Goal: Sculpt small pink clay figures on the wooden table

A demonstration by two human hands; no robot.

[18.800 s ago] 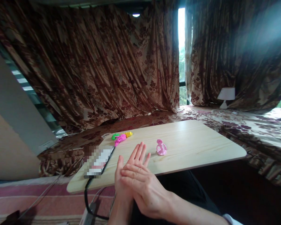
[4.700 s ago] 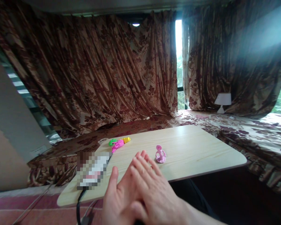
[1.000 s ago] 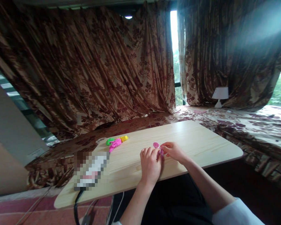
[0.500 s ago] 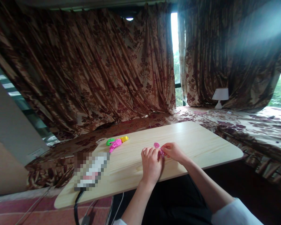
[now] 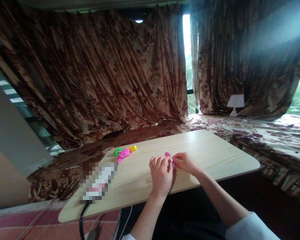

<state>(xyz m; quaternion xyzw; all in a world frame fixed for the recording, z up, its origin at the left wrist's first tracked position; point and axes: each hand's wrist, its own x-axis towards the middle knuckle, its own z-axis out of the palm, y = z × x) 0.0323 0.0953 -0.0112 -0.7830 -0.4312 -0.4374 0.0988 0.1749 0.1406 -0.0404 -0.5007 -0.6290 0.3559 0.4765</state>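
Over the near middle of the table (image 5: 140,173), my left hand (image 5: 161,173) has its fingers bent together around a small pink piece (image 5: 171,160) that looks like soft modelling clay. The fingertips of my right hand (image 5: 186,163) pinch at the same pink stuff from the right. Just beyond the fingers lies a flat, round pink disc (image 5: 167,154). How the disc joins the held piece is hidden by my fingers.
Toward the far left edge, a bright pink bundle (image 5: 123,154) lies against a green piece (image 5: 117,151) and a yellow piece (image 5: 133,148). A blurred-out object (image 5: 100,183) with a black cable sits at the left. A white lamp (image 5: 236,101) stands behind on the ledge.
My left hand's fingers have shifted slightly left, and more of the pink piece shows between the hands. Everything else stays as it was.
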